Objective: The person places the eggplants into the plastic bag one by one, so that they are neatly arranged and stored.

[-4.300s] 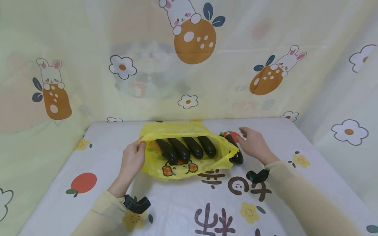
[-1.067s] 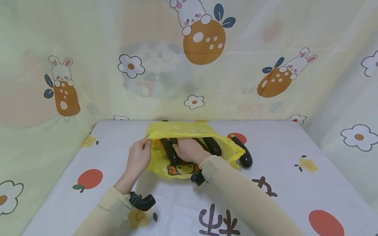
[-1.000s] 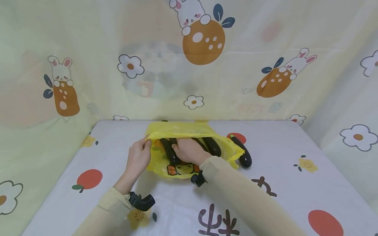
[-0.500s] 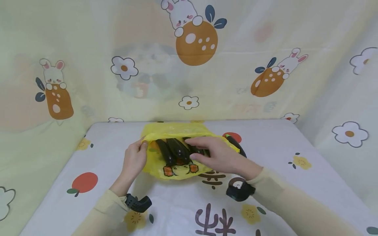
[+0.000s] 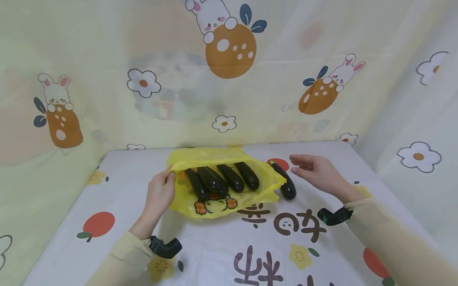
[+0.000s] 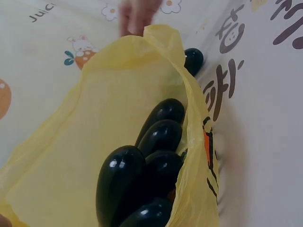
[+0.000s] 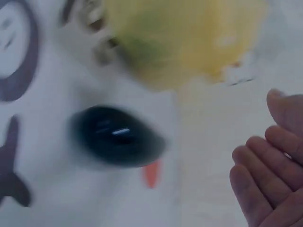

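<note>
A yellow plastic bag lies on its side with its mouth facing me, several dark eggplants inside. The bag's left rim is pinched by my left hand, which keeps the mouth spread. Glossy rounded ends of the bagged eggplants show close up in the left wrist view. One more eggplant, with a green stem end, rests on the table just right of the bag. Beyond it, my right hand hovers with fingers extended and holds nothing; its palm and fingers show in the right wrist view.
A white patterned cloth covers the table. Behind the bag hangs a printed curtain, and another sheet closes the right side. Dark cameras are strapped at both wrists.
One of two eggplants right of the bag has gone inside it. My right hand has come out of the bag and moved right, past the remaining eggplant. The left hand keeps its hold.
</note>
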Tool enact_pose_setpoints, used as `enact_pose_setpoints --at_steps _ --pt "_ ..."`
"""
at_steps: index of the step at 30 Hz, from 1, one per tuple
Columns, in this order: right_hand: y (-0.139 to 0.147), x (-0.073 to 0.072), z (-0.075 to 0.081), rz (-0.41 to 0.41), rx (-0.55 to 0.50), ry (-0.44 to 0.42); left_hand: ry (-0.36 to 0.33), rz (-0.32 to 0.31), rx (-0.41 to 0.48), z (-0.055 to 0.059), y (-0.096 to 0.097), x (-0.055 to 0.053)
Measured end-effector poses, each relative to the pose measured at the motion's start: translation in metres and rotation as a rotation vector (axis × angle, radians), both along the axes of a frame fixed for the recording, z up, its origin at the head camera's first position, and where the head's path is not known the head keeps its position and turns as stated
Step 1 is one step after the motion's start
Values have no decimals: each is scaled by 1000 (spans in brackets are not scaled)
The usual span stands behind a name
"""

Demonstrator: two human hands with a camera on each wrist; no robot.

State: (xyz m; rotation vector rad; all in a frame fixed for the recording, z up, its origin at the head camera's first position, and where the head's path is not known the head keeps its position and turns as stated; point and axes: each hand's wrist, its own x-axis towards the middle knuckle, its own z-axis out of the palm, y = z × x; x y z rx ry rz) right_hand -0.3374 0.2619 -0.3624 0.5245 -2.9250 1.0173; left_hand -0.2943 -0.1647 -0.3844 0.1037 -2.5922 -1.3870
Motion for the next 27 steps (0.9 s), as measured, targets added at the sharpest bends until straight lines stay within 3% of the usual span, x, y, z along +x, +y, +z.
enact_pose_setpoints --at_steps 6,14,22,27 --pt "-1 -15 -46 -42 90 -59 4 -3 -3 1 0 1" --pt "-16 -22 -71 -67 191 -25 -4 7 -7 1 -1 2" --pt "-17 -16 -70 -118 148 -30 7 3 -5 -1 -1 2" --pt "-12 -12 -50 -142 119 5 11 6 -10 -1 -2 2"
